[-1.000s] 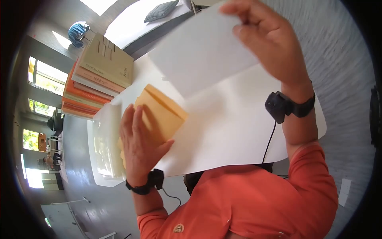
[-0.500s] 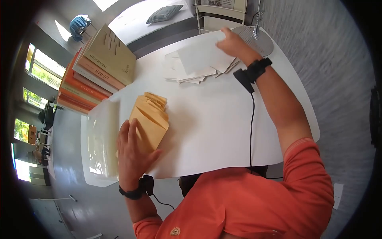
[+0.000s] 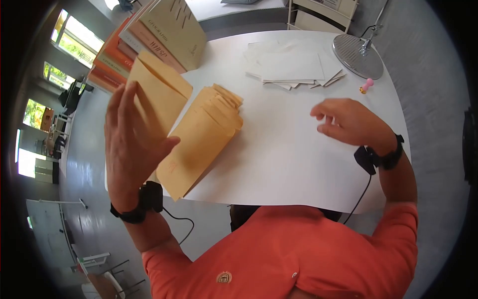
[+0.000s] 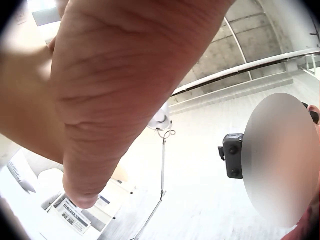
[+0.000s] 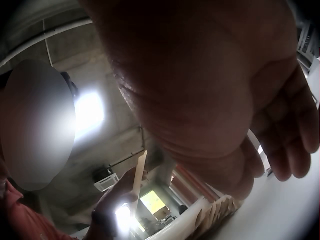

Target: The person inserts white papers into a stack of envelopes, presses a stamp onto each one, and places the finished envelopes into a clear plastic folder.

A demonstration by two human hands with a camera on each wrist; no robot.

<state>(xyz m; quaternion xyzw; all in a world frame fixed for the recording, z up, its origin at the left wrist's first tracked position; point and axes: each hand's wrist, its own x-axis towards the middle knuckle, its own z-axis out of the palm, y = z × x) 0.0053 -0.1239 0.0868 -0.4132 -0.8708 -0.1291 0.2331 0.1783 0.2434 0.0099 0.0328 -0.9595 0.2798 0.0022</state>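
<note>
A brown paper envelope is raised at the left of the table, held between the fingers and thumb of my left hand. In the right wrist view this envelope shows nearly edge-on. Beside it, a fanned pile of brown envelopes lies slanted on the white table. My right hand hovers over the right part of the table, fingers loosely bent, holding nothing. Beyond it lies a loose stack of white paper sheets. My palm and thumb fill much of the left wrist view.
A row of upright books stands at the back left. At the back right are a round metal lamp base and a small pink object with a gold end. A cream rack stands behind the table.
My right hand has left the white sheet on the back stack and come back toward me. My left hand has lifted one envelope off the pile, up and to the left.
</note>
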